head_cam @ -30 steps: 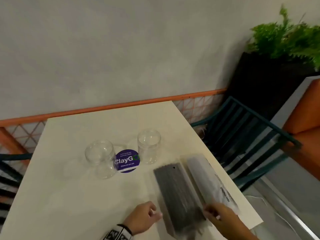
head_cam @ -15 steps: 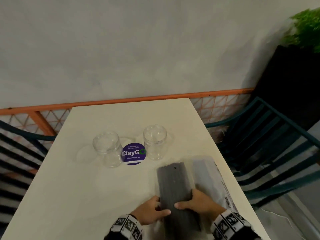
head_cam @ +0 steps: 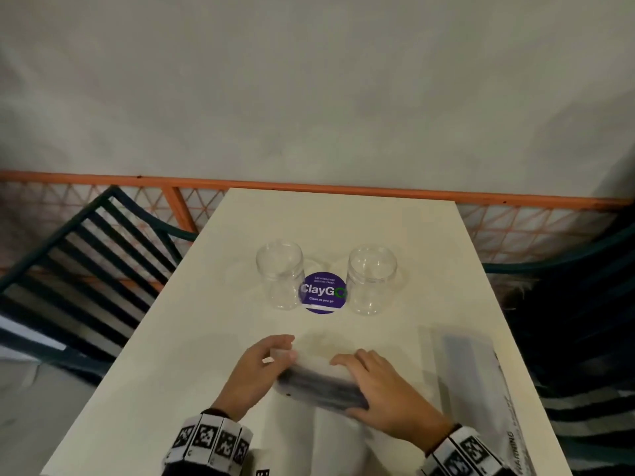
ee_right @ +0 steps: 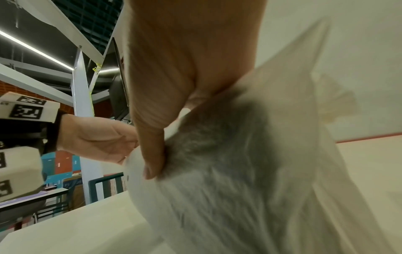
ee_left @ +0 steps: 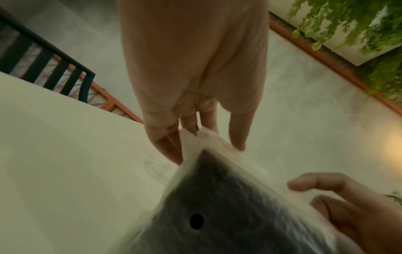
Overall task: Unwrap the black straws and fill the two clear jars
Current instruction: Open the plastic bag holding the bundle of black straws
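A pack of black straws [head_cam: 319,384] in clear plastic wrap sits crosswise between both hands at the near middle of the white table [head_cam: 206,338]. My left hand [head_cam: 283,350] pinches the loose wrapper [ee_left: 191,137] at the pack's left end. My right hand [head_cam: 364,383] grips the pack [ee_right: 228,163] from the right, thumb [ee_right: 152,137] pressed on it. Two clear jars, the left jar [head_cam: 280,274] and the right jar [head_cam: 371,280], stand upright and open farther back, apart from the hands.
A round purple sticker [head_cam: 323,293] lies between the jars. A second, pale plastic bag [head_cam: 481,383] lies along the table's right edge. Dark slatted chairs [head_cam: 86,269] flank the table, and a grey wall with an orange rail [head_cam: 309,185] is behind.
The straw pack lay lengthwise; it is now turned crosswise between my hands. My left hand has moved onto the wrapper end. The head view has swung left and centred on the table.
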Tool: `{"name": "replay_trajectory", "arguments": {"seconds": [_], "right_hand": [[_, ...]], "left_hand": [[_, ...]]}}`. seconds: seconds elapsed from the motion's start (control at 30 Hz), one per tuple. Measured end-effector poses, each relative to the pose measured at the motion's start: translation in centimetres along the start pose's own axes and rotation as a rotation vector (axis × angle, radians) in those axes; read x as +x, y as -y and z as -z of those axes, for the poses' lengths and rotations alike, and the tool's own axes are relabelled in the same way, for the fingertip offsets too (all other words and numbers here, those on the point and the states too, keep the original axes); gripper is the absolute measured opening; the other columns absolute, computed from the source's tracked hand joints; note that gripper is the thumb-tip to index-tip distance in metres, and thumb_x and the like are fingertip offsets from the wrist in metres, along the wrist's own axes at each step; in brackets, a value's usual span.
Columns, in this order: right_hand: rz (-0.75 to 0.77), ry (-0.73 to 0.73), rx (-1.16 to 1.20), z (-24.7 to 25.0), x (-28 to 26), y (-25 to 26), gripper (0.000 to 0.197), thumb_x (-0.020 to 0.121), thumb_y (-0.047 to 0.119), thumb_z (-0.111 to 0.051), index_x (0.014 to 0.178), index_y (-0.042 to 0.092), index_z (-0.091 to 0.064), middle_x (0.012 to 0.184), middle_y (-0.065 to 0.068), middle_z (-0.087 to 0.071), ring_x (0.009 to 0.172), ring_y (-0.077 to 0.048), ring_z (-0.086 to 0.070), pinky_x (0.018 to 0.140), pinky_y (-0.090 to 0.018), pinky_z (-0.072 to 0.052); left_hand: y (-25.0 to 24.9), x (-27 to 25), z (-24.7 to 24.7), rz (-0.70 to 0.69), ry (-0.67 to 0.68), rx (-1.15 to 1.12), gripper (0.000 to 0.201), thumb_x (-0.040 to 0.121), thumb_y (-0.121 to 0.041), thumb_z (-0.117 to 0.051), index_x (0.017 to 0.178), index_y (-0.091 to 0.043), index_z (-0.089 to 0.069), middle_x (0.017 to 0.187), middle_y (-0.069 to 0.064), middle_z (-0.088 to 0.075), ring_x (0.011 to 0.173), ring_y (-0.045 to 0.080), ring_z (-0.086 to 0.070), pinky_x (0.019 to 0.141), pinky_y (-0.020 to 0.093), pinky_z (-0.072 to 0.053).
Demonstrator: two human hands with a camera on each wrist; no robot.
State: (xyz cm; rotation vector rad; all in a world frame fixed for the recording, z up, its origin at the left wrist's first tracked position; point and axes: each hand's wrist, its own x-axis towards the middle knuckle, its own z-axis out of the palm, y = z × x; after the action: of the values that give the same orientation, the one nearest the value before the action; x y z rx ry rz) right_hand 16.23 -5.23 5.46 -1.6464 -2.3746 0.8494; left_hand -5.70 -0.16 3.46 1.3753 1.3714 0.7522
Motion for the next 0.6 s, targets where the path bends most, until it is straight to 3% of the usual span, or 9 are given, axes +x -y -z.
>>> {"name": "replay_trajectory", "arguments": {"seconds": [0.1, 0.17, 0.23, 0.33, 0.4, 0.5, 0.57, 0.6], "right_hand": [[0.003, -0.044, 0.024, -0.1, 0.7, 0.2, 0.062, 0.084, 0.046, -0.055, 0.137, 0.033, -0.025, 0.133, 0.005, -0.04, 0.118, -0.014, -0.034, 0.101, -0.028, -0.029], [0.005, -0.063, -0.037, 0.2, 1.3, 0.1, 0.062, 0.082, 0.064, -0.039, 0.133, 0.028, -0.037, 0.129, 0.004, -0.047, 0.117, -0.013, -0.039, 0.098, -0.026, -0.03], [-0.017, -0.073, -0.079, 0.9, 1.7, -0.3, 0.071, 0.076, 0.074, -0.027, 0.12, 0.024, -0.051, 0.12, 0.003, -0.057, 0.109, -0.014, -0.049, 0.092, -0.027, -0.035], [-0.056, -0.16, 0.085, 2.0, 1.4, -1.4, 0.031, 0.087, 0.051, -0.048, 0.099, 0.024, -0.058, 0.097, 0.006, -0.063, 0.092, -0.012, -0.057, 0.084, -0.029, -0.045], [-0.081, -0.243, 0.185, 3.1, 0.8, -2.1, 0.006, 0.089, 0.037, -0.054, 0.087, 0.032, -0.057, 0.087, 0.011, -0.061, 0.086, -0.009, -0.059, 0.08, -0.025, -0.047], [-0.11, -0.402, 0.31, 5.0, -0.1, -2.3, 0.02, 0.088, 0.024, -0.059, 0.081, 0.043, -0.057, 0.083, 0.015, -0.068, 0.086, -0.003, -0.06, 0.069, -0.008, -0.043], [-0.117, -0.479, 0.368, 5.8, -0.5, -2.5, 0.023, 0.085, 0.018, -0.062, 0.083, 0.04, -0.062, 0.089, 0.027, -0.067, 0.083, 0.004, -0.061, 0.067, -0.005, -0.044], [-0.135, -0.52, 0.4, 5.9, -0.5, -2.7, 0.022, 0.084, 0.015, -0.063, 0.084, 0.036, -0.065, 0.085, 0.032, -0.066, 0.077, 0.004, -0.061, 0.066, -0.004, -0.044]], "left_hand": [[1.2, 0.0, 1.5, 0.03, -0.029, 0.046, 0.023, 0.077, -0.017, -0.071, 0.099, -0.021, -0.068, 0.1, -0.007, -0.067, 0.096, 0.011, -0.062, 0.069, 0.008, -0.047], [1.4, -0.1, 2.8, 0.022, -0.034, 0.025, 0.013, 0.073, -0.014, -0.075, 0.083, -0.023, -0.073, 0.084, -0.005, -0.073, 0.085, 0.013, -0.065, 0.067, 0.007, -0.048], [1.2, -0.1, 4.0, -0.016, -0.034, 0.004, 0.015, 0.071, -0.007, -0.075, 0.067, -0.022, -0.073, 0.069, -0.003, -0.072, 0.072, 0.013, -0.063, 0.063, 0.007, -0.047], [0.0, -0.2, 5.6, -0.094, -0.066, 0.045, 0.02, 0.073, -0.003, -0.073, 0.063, -0.02, -0.071, 0.069, 0.008, -0.068, 0.065, 0.008, -0.058, 0.06, 0.007, -0.044], [-0.8, 0.0, 6.6, -0.178, -0.133, 0.082, 0.019, 0.074, -0.002, -0.071, 0.065, -0.019, -0.069, 0.075, 0.01, -0.069, 0.068, 0.004, -0.06, 0.061, 0.005, -0.044], [-1.7, 0.6, 7.8, -0.3, -0.247, 0.125, 0.018, 0.074, -0.004, -0.071, 0.069, -0.021, -0.068, 0.086, -0.006, -0.067, 0.078, 0.002, -0.061, 0.064, 0.006, -0.045], [-2.1, 0.8, 7.9, -0.308, -0.25, 0.129, 0.021, 0.074, -0.005, -0.071, 0.065, -0.024, -0.069, 0.084, -0.016, -0.067, 0.073, 0.001, -0.061, 0.061, 0.006, -0.043], [-2.3, 0.9, 7.8, -0.294, -0.231, 0.103, 0.021, 0.074, -0.006, -0.072, 0.065, -0.024, -0.069, 0.08, -0.015, -0.069, 0.068, 0.002, -0.061, 0.059, 0.005, -0.042]]}}
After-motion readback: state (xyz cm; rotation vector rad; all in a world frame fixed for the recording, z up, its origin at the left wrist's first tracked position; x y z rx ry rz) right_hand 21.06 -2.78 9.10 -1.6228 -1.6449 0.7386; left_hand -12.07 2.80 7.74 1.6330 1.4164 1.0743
